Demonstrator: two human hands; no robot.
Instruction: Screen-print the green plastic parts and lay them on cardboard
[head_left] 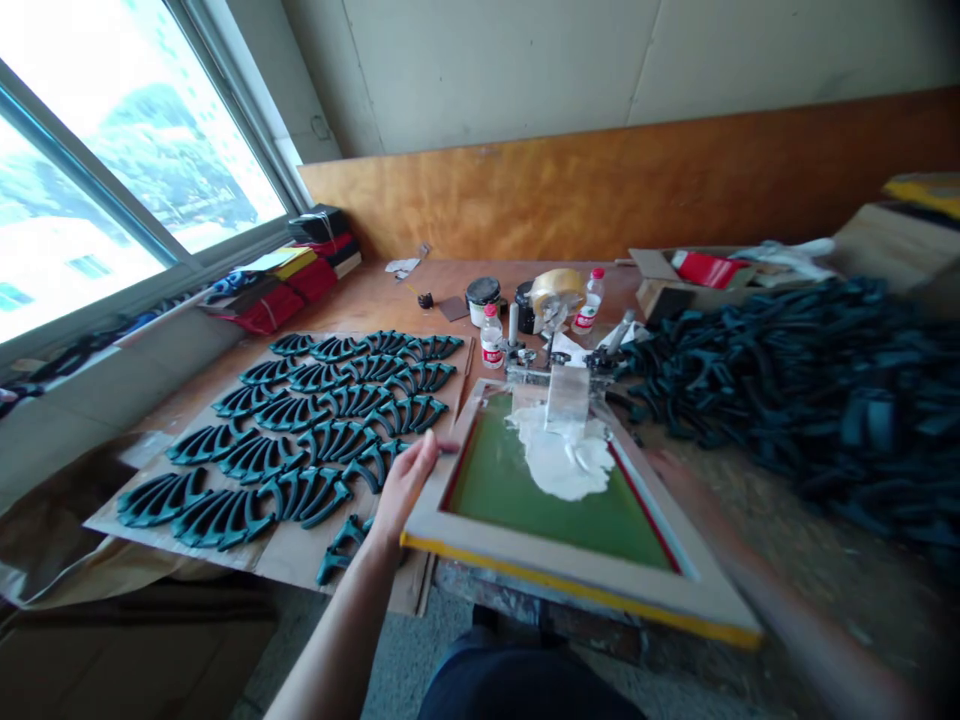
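The screen frame [570, 566] is between our left hand [409, 482], touching its edge, and our blurred right hand [679, 482]; whether fingers clamp it, we cannot tell. Uneven lifting could tilt it, making the white paste [562, 465] run toward our fingers.

Rows of parts [330, 440] lie left of the frame [562, 557], a heap [787, 375] right, and two bottles [492, 340] behind.
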